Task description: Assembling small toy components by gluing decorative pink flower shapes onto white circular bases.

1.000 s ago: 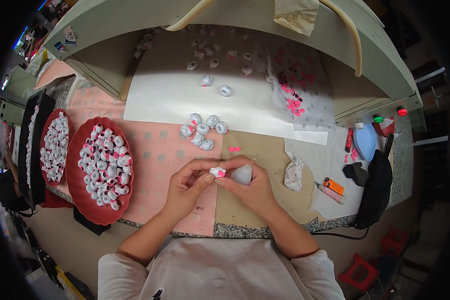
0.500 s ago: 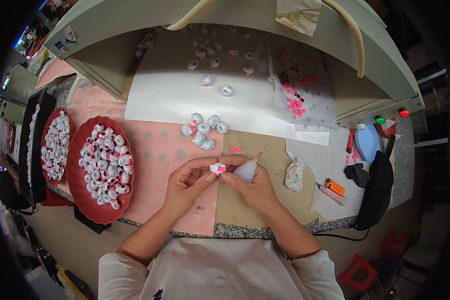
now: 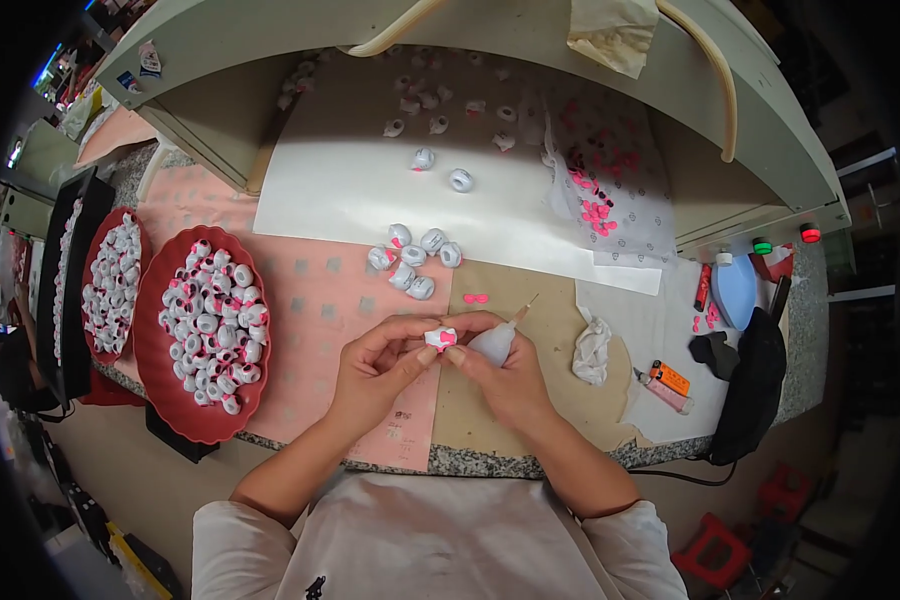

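Between the fingertips of my two hands is a small rounded white piece with a pink bow (image 3: 441, 339) on its front. My left hand (image 3: 378, 368) pinches it from the left with thumb and fingers. My right hand (image 3: 510, 385) steadies its right side, and also keeps a translucent squeeze bottle with a needle tip (image 3: 493, 344) tucked in its grip, the needle pointing up and away. Just beyond my hands, a loose pink bow (image 3: 476, 298) lies on the brown paper (image 3: 525, 420). Several white rounded pieces (image 3: 413, 256) cluster ahead on the pink and white sheets.
Red scalloped trays (image 3: 150, 385) at left hold many white-and-pink pieces. Overhead curves a grey hood (image 3: 530, 35). Pink parts (image 3: 598, 212) rest on patterned film beneath it. At right are crumpled tissue (image 3: 591, 352), an orange lighter (image 3: 670, 378), a blue dish (image 3: 734, 288) and a black pouch (image 3: 752, 385).
The held piece has turned slightly between my fingers, its bow now tilted a little. Both hands keep their hold, and the whole view has shifted slightly.
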Action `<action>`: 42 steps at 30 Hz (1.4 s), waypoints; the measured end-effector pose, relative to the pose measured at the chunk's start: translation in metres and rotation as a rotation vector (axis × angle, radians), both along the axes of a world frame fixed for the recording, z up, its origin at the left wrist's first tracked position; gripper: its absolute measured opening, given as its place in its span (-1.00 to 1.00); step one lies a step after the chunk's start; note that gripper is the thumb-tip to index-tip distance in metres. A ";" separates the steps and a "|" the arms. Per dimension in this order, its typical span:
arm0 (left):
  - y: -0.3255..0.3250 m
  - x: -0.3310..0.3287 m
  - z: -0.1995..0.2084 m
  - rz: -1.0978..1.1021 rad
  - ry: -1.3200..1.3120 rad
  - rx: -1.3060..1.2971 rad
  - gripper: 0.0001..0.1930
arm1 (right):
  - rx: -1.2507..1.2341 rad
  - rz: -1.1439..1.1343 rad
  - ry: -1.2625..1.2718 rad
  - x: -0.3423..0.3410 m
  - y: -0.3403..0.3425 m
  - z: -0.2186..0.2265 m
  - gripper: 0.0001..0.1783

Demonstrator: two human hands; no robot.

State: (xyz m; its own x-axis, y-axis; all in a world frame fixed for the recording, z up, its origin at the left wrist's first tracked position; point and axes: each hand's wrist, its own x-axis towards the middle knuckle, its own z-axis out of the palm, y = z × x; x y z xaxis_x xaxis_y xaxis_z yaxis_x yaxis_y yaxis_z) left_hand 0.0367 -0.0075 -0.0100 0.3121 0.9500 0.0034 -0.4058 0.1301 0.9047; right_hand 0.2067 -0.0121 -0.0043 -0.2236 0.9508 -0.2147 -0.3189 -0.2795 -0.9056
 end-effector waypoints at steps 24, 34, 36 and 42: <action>-0.045 -0.100 0.068 0.525 0.768 0.636 -0.66 | 0.026 -0.133 -0.033 -0.052 -0.026 0.053 -0.71; 0.003 -0.061 0.094 0.426 1.153 0.729 -0.53 | 0.150 -0.347 -0.250 -0.027 -0.024 0.053 -0.72; 0.013 -0.054 0.087 0.362 1.334 0.643 -0.55 | 0.169 -0.351 -0.248 -0.022 -0.028 0.058 -0.75; 0.005 -0.043 0.102 0.285 1.117 0.504 -0.65 | 0.136 -0.281 -0.167 -0.009 -0.042 0.079 -0.77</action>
State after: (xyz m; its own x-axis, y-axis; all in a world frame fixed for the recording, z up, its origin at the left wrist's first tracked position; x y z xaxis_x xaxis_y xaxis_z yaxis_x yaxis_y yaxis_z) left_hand -0.0067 -0.0029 0.0921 0.1626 0.9540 0.2518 0.6553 -0.2953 0.6953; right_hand 0.1976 -0.0546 0.0745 0.0784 0.9925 -0.0935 -0.2106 -0.0752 -0.9747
